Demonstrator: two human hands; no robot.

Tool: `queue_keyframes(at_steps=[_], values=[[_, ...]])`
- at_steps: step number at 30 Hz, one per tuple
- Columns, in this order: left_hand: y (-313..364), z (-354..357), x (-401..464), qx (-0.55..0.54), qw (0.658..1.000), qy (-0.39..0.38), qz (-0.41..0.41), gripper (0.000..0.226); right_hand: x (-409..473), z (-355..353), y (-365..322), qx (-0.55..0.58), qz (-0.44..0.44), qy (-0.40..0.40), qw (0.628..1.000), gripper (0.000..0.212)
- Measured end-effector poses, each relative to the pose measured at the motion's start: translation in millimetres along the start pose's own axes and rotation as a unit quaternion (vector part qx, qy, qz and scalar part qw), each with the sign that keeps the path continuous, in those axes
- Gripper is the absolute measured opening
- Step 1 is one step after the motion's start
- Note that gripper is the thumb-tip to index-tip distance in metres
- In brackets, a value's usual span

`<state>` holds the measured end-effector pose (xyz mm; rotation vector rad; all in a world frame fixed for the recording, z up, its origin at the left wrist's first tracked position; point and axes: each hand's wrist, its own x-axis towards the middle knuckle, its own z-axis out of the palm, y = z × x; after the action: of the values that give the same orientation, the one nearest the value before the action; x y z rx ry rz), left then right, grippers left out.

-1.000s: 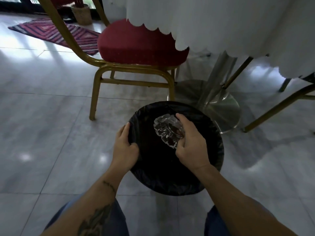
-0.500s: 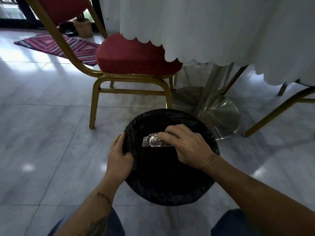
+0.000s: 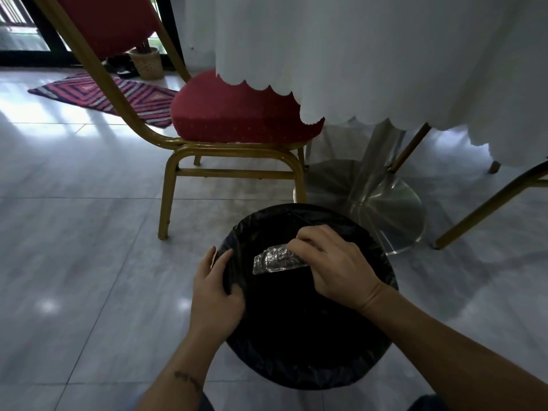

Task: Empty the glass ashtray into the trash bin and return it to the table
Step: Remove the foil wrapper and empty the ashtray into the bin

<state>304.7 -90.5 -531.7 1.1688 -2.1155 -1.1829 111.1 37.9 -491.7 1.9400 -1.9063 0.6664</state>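
On the grey tiled floor (image 3: 74,262), beside the table draped in a white scalloped tablecloth (image 3: 370,60) on a steel pedestal base (image 3: 385,209), stands a red-cushioned chair (image 3: 237,114) with a gold frame. Just in front of chair and pedestal sits the round trash bin (image 3: 311,366), lined with a black bag. Left hand (image 3: 215,298) rests on the bin's left rim, fingers curled over the liner edge and closed on it. Right hand (image 3: 335,265) is over the bin opening, fingers clamped on the glass ashtray (image 3: 275,259). Ashtray is held edge-on, tipped, above the dark interior, not touching the rim. Contents of bin: too dark to tell
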Motion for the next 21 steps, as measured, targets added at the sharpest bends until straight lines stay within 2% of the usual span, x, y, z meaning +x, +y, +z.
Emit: queue_keyframes(at_steps=[7, 13, 15, 18, 21], values=[[-3, 7, 3, 0.052, 0.997, -0.005, 0.063, 0.059, -5, 15, -9, 0.013, 0.034, -0.013, 0.999, 0.045], [2, 12, 3, 0.137, 0.984, 0.039, 0.109, 0.047, -10, 25, -20, 0.038, 0.054, -0.021, 0.998, 0.042], [4, 12, 4, 0.171, 0.976, 0.059, 0.119, 0.041, -12, 23, -19, 0.075, 0.083, -0.02, 0.994, 0.044], [11, 11, 5, 0.169, 0.975, 0.071, 0.128, 0.035, -13, 18, -14, 0.166, 0.163, -0.037, 0.972, 0.06], [15, 10, 4, 0.154, 0.974, 0.073, 0.152, 0.034, -13, 16, -4, 0.193, 0.212, -0.075, 0.955, 0.06]])
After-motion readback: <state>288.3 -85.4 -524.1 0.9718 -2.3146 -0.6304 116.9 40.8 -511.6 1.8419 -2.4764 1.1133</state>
